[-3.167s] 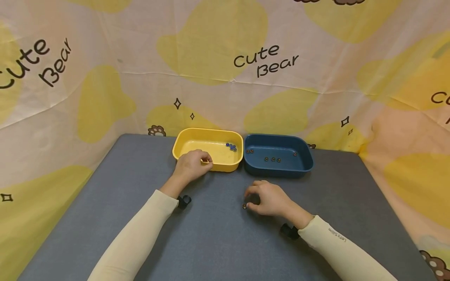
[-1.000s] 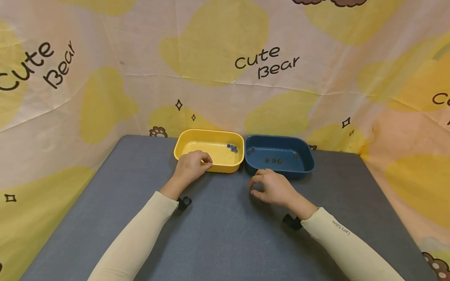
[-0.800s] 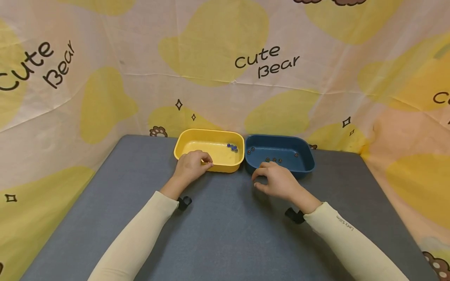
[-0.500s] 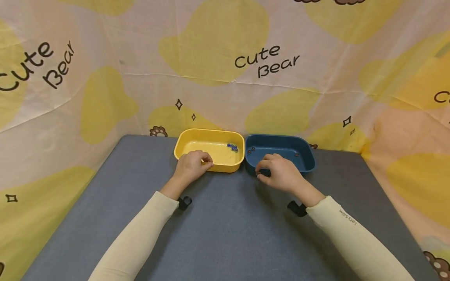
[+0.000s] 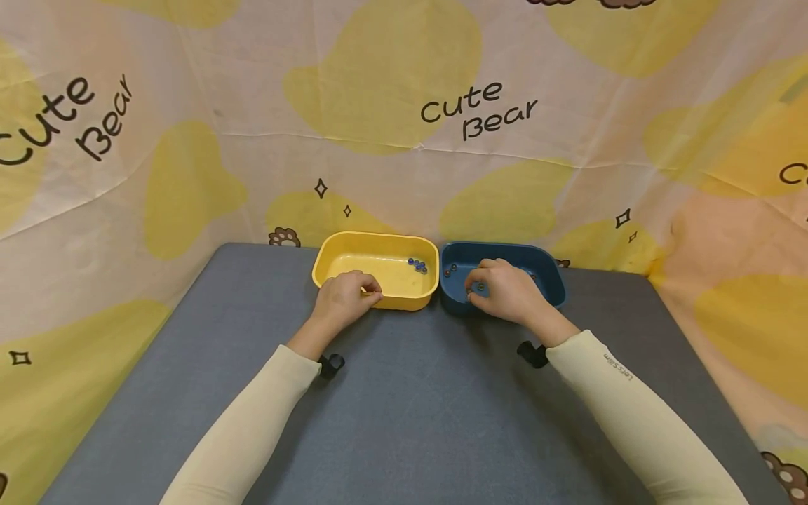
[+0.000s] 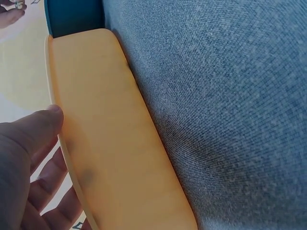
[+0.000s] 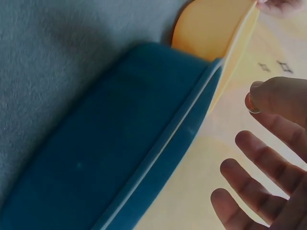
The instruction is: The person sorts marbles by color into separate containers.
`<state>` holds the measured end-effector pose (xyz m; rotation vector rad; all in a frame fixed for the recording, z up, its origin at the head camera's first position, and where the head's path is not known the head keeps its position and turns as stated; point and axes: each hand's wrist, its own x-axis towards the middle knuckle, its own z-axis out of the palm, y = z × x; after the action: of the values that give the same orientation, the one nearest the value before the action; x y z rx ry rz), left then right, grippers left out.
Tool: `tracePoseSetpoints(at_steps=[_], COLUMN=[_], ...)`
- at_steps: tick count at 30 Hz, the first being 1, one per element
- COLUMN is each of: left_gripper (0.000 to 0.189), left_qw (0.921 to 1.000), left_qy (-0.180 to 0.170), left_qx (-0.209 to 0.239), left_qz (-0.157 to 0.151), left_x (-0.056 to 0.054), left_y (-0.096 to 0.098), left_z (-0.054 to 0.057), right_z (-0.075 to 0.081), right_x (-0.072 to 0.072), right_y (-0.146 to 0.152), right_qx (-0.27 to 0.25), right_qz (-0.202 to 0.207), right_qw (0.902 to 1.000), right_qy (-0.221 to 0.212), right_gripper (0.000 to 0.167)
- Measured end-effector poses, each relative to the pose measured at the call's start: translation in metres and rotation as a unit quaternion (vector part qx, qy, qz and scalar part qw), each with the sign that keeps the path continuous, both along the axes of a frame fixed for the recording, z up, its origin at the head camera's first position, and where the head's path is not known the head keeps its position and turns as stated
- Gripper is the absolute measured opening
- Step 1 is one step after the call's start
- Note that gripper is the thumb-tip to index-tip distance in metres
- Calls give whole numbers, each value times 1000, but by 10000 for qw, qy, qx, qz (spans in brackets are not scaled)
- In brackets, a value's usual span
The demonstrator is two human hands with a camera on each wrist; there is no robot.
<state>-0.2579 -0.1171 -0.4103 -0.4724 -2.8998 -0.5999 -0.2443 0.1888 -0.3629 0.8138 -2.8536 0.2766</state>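
My left hand grips the near rim of the yellow tub, its thumb on the outside and the other fingers reaching inside. Over the near edge of the blue tub, my right hand pinches a small marble between thumb and index finger; the remaining fingers are spread. Several blue marbles lie at the right end of the yellow tub. Brownish marbles sit at the left end of the blue one, and the right hand covers part of that tub's floor.
The two tubs stand side by side at the back of a grey cloth-covered table. Behind them hangs a patterned curtain with "Cute Bear" lettering. A black strap shows under the right wrist, another strap under the left.
My right hand has picked a marble off the table and carried it forward, up over the blue tub's near edge. The left hand has stayed at the yellow rim.
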Motion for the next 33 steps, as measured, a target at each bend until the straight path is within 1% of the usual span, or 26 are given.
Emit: tracePoseSetpoints(at_steps=[9,18,27,33], left_gripper=[11,11,10,9], left_qw=[10000,10000,9999,9999], left_qy=[-42,-23,15,19], left_qx=[19,81,128,155], left_qz=[24,44,48,60], left_x=[-1,0,1,2], left_y=[0,0,0,-1], left_z=[0,-1,-1,0], right_z=[-8,-20,-35,-43], right_x=[-23,-43,-61,-66], right_y=[9,14,16,17], right_qx=[-71,-58,-48,-71], right_qz=[-299,-521,-591,-607], right_qw=[9992,9965,9932,9920], right_qy=[-264,-656,-1005,-1109], right_gripper=[14,17,17,17])
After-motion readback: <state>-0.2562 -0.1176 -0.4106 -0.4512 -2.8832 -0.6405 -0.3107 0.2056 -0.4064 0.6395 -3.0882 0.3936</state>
